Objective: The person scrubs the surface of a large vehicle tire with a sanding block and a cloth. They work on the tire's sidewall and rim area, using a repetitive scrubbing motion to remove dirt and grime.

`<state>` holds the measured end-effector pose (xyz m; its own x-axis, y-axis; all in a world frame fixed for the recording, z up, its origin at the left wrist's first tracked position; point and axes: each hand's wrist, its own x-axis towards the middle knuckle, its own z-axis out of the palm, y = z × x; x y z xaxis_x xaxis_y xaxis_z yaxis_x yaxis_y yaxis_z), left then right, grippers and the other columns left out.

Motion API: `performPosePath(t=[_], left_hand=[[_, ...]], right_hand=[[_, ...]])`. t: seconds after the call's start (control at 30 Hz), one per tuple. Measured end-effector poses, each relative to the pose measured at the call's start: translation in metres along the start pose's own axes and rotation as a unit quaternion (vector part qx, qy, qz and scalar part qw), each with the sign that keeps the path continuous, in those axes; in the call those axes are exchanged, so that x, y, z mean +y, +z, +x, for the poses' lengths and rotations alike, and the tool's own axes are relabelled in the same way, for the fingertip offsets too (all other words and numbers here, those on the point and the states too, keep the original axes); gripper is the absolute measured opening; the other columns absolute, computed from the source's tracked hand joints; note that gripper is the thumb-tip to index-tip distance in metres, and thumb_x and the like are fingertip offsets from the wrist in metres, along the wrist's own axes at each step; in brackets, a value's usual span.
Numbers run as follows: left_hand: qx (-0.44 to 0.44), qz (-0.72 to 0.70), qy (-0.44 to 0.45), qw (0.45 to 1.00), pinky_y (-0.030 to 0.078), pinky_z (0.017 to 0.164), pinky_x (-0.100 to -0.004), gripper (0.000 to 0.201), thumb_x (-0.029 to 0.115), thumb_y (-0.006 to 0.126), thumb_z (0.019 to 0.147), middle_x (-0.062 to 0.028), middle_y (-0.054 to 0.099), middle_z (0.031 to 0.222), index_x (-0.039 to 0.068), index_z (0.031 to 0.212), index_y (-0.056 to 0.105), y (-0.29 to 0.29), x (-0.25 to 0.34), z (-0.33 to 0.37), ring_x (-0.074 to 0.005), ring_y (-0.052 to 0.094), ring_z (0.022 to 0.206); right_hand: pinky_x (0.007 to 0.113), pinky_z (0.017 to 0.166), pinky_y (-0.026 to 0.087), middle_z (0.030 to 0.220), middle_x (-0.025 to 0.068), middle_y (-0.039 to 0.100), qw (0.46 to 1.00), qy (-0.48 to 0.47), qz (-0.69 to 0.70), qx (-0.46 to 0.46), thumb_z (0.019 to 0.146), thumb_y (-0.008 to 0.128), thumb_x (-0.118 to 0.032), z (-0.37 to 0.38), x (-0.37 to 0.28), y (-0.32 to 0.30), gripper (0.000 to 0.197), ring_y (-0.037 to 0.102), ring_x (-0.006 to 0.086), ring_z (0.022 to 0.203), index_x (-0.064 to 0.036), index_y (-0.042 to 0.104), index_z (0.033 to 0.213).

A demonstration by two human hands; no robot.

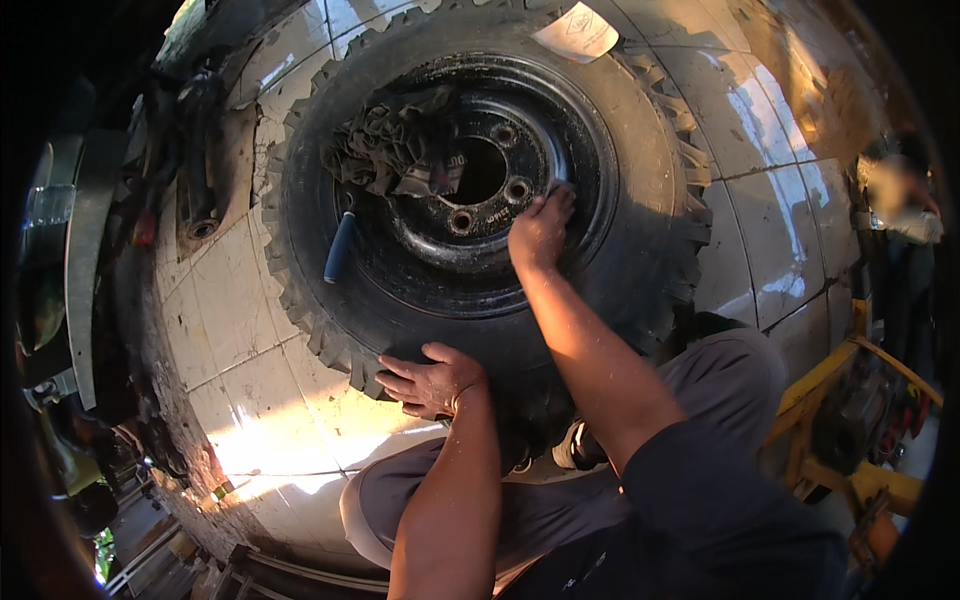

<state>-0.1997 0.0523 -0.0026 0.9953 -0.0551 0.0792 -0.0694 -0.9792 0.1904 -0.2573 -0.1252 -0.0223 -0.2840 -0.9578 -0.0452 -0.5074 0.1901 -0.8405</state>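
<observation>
A large black tyre (650,190) with chunky tread lies flat on the floor, around a black steel wheel rim (430,245) with bolt holes and an open centre. My right hand (541,232) reaches onto the rim's right side, fingers bent and pressed together against the metal. Whether something small is under those fingertips is hidden. On the tyre's near edge rests my left hand (432,383), its fingers spread and holding nothing. A crumpled dark cloth (375,150) lies over the rim's upper left. Beside it, a tool with a blue handle (341,247) leans across the tyre's sidewall.
A pale paper sheet (577,33) lies on the tyre's far edge. Light floor tiles (225,320) surround the wheel, with dark metal parts (197,190) to the left. At the right stands a yellow metal frame (815,385); a blurred person (900,195) is beyond it.
</observation>
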Motion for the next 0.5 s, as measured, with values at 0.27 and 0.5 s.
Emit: performPosePath(t=[0.27, 0.5], left_hand=[[0.001, -0.009, 0.002, 1.0, 0.019, 0.111, -0.059, 0.073, 0.036, 0.052, 0.085, -0.0187, 0.028, 0.156, 0.017, 0.152, 0.03, -0.004, -0.004, 0.002, -0.0341, 0.03, 0.143], [0.017, -0.021, 0.016, 1.0, 0.018, 0.112, -0.0589, 0.073, 0.035, 0.052, 0.085, -0.02, 0.028, 0.156, 0.015, 0.152, 0.031, 0.001, -0.005, 0.001, -0.036, 0.029, 0.142]], right_hand=[[0.044, 0.113, 0.032, 0.142, 0.028, 0.046, 0.882, -0.207, 0.06, -0.418, 0.1, 0.052, -0.03, -0.048, -0.034, -0.015, 0.06, 0.041, 0.0391, 0.136, 0.0042, 0.033, 0.146], [0.04, 0.097, 0.048, 0.121, 0.0229, 0.063, 0.952, -0.278, -0.079, -0.099, 0.092, 0.063, -0.026, 0.128, -0.054, -0.03, 0.053, 0.061, 0.0371, 0.114, 0.0009, 0.05, 0.136]])
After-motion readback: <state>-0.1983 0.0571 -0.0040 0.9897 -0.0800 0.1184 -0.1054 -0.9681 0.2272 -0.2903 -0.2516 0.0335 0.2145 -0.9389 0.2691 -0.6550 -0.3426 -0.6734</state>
